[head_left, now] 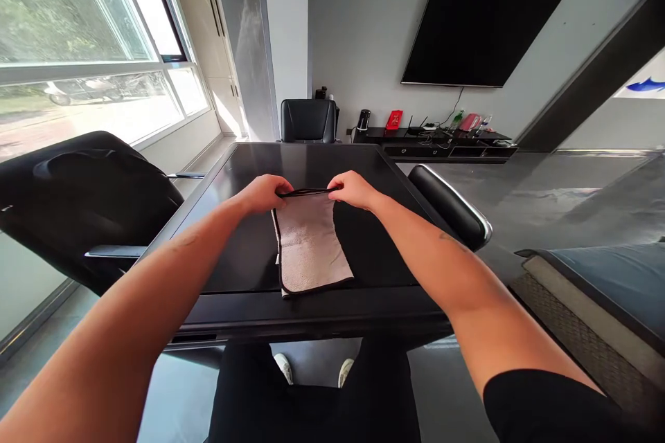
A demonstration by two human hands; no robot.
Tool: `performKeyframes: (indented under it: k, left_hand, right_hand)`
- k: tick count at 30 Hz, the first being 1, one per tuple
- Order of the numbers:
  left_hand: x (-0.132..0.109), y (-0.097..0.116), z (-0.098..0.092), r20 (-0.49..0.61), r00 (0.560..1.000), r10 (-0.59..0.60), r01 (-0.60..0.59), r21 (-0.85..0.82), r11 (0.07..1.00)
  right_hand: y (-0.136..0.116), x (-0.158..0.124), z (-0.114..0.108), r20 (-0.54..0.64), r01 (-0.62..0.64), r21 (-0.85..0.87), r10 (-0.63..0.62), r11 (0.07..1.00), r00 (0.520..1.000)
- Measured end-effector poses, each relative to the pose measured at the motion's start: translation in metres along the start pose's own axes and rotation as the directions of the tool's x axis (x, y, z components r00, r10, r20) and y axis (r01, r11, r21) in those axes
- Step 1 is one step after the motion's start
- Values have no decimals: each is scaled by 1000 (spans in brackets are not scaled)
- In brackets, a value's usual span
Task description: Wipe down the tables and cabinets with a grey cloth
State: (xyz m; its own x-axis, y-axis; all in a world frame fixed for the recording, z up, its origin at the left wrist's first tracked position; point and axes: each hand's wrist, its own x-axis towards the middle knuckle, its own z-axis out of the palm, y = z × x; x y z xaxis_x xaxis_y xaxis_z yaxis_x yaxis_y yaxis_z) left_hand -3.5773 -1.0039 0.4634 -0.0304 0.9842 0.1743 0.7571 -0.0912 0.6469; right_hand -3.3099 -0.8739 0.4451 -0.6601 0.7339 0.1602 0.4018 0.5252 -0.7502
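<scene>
A beige microfibre towel (310,246) with black edge binding lies flat on a black table (312,160). My left hand (264,194) and my right hand (352,190) pinch the towel's far bound edge at its two corners and lift it slightly, so that edge stands taut between them. The near end of the towel rests on the tabletop close to the table's front edge.
Black office chairs (308,121) stand at the far, left and right sides of the table. Behind it is a low black cabinet (435,151) holding small items, under a wall-mounted TV (481,34). A large window (88,48) fills the left side.
</scene>
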Motion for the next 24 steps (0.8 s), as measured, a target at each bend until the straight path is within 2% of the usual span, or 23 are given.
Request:
performKeyframes:
  k: [2, 3, 5, 6, 7, 9, 11, 12, 13, 15, 18, 21, 24]
  left_hand:
    - [-36, 9, 10, 165, 984, 63, -66, 12, 998]
    - [-57, 14, 17, 288, 955, 78, -89, 23, 996]
    - [-98, 24, 32, 520, 852, 50, -103, 72, 992]
    - [-114, 27, 39, 574, 818, 34, -116, 106, 988]
    - [-125, 29, 46, 588, 809, 23, -133, 145, 980]
    - [-130, 26, 58, 515, 855, 64, -202, 218, 955]
    - [-116, 17, 71, 410, 891, 196, -320, 259, 911]
    - [-105, 11, 79, 369, 886, 282, -391, 264, 882]
    - [-94, 4, 88, 350, 862, 367, -466, 259, 846]
    - [-75, -9, 110, 383, 788, 483, -590, 239, 772]
    - [-64, -23, 140, 532, 706, 468, -649, 221, 728]
    - [-68, -29, 154, 602, 702, 382, -613, 237, 754]
    - [-75, -28, 153, 605, 715, 350, -587, 247, 771]
  right_hand:
    - [2, -32, -5, 160, 52, -38, -46, 998, 986]
    - [2, -51, -7, 283, 66, -77, -42, 995, 958]
    - [4, -90, -5, 501, 93, -163, 1, 982, 865]
    - [6, -107, -2, 555, 115, -193, 12, 974, 831]
    - [8, -122, 2, 565, 143, -209, 0, 967, 825]
    - [15, -142, 14, 482, 210, -208, -86, 955, 872]
    - [23, -152, 23, 365, 257, -199, -172, 946, 915]
    - [28, -155, 25, 308, 264, -198, -196, 944, 931]
    - [34, -157, 26, 250, 259, -200, -206, 945, 946]
    - [48, -161, 21, 122, 218, -217, -195, 951, 973]
    - [80, -170, 2, -63, 116, -250, -136, 961, 989]
    - [125, -187, -26, -218, 34, -315, -107, 948, 970]
    - [177, -212, -52, -345, -56, -428, -106, 902, 933]
